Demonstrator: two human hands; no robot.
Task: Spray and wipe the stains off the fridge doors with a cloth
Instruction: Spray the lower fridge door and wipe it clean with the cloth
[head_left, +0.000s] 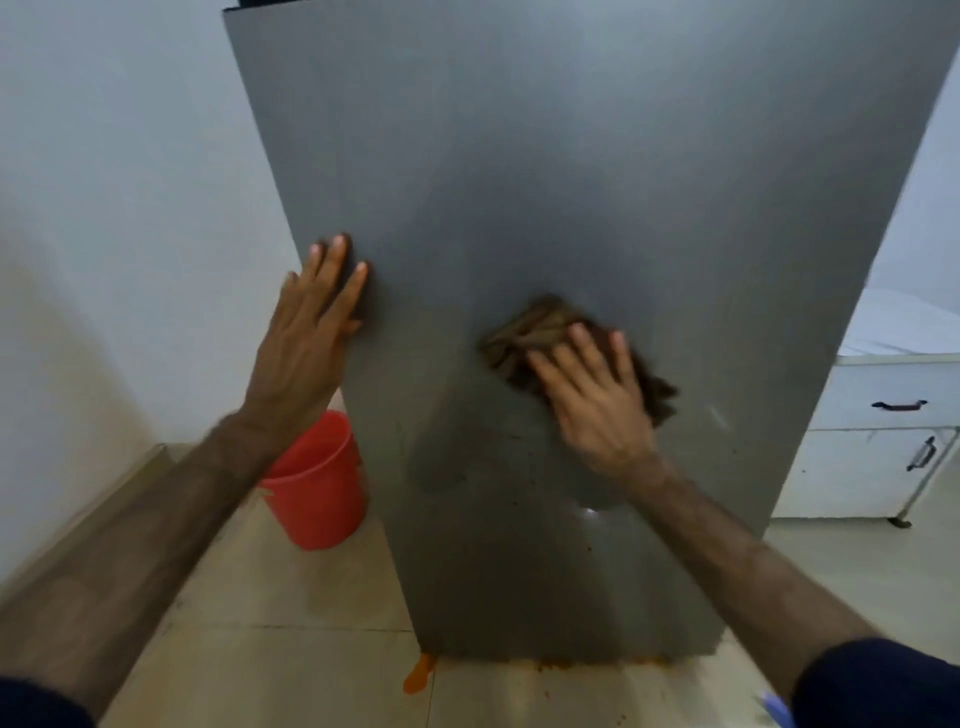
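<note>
The grey fridge door (519, 182) fills most of your view, standing tall ahead of you with a pale wall (104, 182) to its left and a tiled floor (291, 597) beneath. Its upper half looks even and clean from here. The lower half does not — small dark specks are scattered below the middle, a damp-looking patch with a bright glint sits lower down, and an orange-brown residue runs along the bottom edge and onto the floor as an orange spill (418, 675).

To the right stands a white cabinet (862, 457) with dark handles. A red bucket (317, 483) sits on the floor just beside the door's left edge.

Your left hand (311, 322) lies flat against the door near that left edge, fingers straight and spread, holding nothing; it seems to be bracing you. Your right hand (597, 395) presses the brown cloth (540, 332) against the middle of the door, fingers extended over the bunched fabric. Whether the thumb tucks under the cloth cannot be told, as this part is blurred.

By my reading you are mid-wipe, roughly halfway down: the specks, the wet patch and the bottom edge are left to do. No spray bottle can be made out, though something pale blue (779, 709) shows at the bottom right corner — too little of it to identify.

No brand, label or writing can be read anywhere on the door, bucket or cabinet.
</note>
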